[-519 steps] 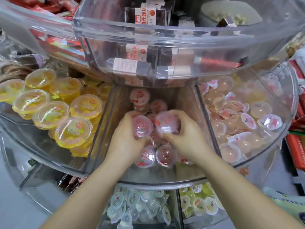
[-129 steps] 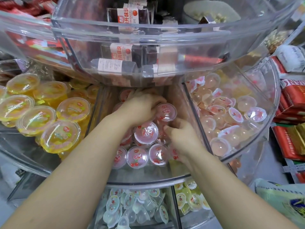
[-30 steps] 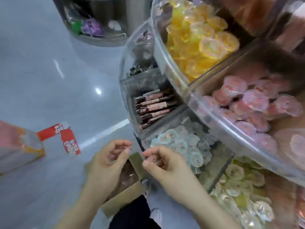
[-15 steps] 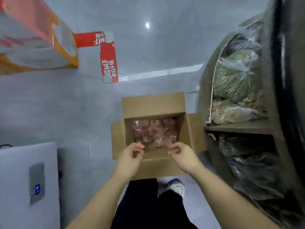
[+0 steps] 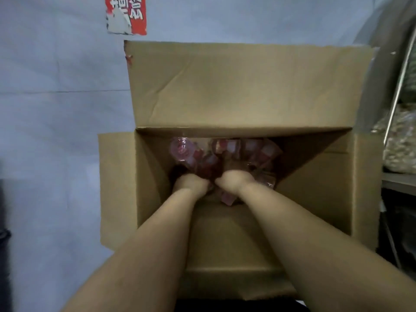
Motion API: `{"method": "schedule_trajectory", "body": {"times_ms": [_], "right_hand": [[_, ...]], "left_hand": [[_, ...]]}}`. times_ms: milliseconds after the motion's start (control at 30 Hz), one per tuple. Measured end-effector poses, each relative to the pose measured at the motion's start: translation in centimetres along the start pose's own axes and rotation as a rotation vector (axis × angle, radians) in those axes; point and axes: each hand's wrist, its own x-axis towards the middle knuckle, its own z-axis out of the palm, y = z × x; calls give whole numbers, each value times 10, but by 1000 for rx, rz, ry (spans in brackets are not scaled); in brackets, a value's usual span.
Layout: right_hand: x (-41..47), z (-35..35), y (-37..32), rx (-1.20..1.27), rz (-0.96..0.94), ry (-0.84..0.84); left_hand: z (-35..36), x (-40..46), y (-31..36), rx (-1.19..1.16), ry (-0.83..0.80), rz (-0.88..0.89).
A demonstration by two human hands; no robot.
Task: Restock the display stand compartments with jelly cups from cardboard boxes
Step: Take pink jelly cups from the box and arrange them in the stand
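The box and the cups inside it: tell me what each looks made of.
Cardboard box: plain brown corrugated board by the look of it, matte, with creases across the open flap. Jelly cups: seemingly thin clear plastic over pink-red contents, glossy with small highlights; blur hides the lids' material.

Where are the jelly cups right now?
In the head view the jelly cups lie at the bottom of the open cardboard box, mid-frame, just beyond the left hand and right hand reaching in.
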Motion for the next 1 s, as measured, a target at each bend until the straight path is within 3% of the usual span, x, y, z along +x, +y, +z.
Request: {"method": "schedule_trajectory", "body": {"times_ms": [67, 167, 267, 433, 600, 733, 867, 1000], "right_hand": [[8, 8, 4, 44, -9, 108], [1, 1, 11, 211, -28, 186], [-33, -19, 14, 410, -1, 247], [-162, -58, -5, 816, -22, 493], [-345, -130, -41, 805, -181, 756], [-483, -196, -60, 861, -245, 855], [-597, -239, -61, 929, -288, 979], [-685, -260, -41, 966, -297, 1170]], "left_hand": [[8, 10, -7, -10, 36, -22], [7, 7, -8, -219, 132, -28], [-4, -29, 0, -449, 247, 96], [-35, -163, 6, -551, 304, 333], [-94, -344, 43, -460, 380, 675], [-144, -478, 88, -312, 439, 928], [-167, -585, 124, -256, 413, 1085], [-164, -666, 161, -127, 372, 1410]]}}
